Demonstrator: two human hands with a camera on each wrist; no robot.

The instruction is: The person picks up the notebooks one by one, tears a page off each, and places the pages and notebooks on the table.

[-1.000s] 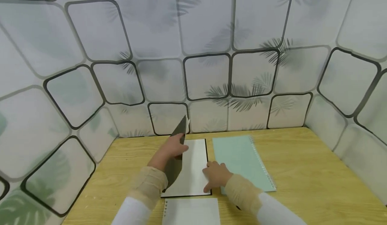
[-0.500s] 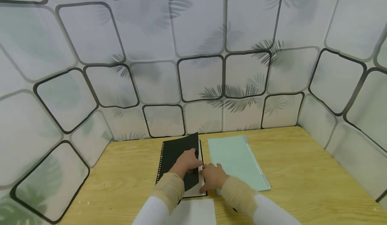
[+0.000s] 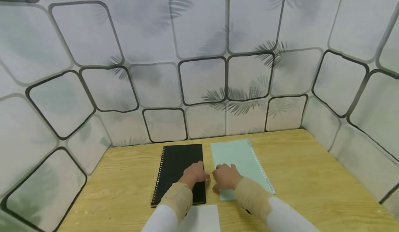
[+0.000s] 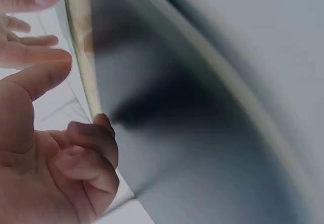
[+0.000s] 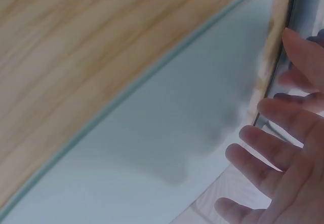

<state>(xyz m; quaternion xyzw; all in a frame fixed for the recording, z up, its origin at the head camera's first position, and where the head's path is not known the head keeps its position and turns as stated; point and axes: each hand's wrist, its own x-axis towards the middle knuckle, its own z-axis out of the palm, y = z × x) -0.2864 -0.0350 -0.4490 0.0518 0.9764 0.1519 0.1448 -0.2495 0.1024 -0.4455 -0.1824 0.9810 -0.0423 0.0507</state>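
A black spiral notebook (image 3: 177,166) lies closed on the wooden table (image 3: 305,176), with its coil along the left side. My left hand (image 3: 197,174) rests on the cover near its right edge, fingers relaxed. In the left wrist view the left hand (image 4: 61,148) shows loosely bent fingers beside the blurred black cover (image 4: 202,133). A mint green spiral notebook (image 3: 241,159) lies just to the right. My right hand (image 3: 225,176) hovers at its left edge with nothing in it. In the right wrist view, spread fingers (image 5: 273,148) sit over the mint cover (image 5: 152,153).
A white notepad (image 3: 202,220) lies at the table's near edge, between my sleeves. Patterned curtain walls (image 3: 202,79) close in the table at the back and on both sides. Bare wood (image 5: 76,46) stretches to the right of the mint notebook.
The black cover, held up by my left hand a second ago, has swung down flat over the white page. My right hand has shifted off that page to the mint notebook's edge.
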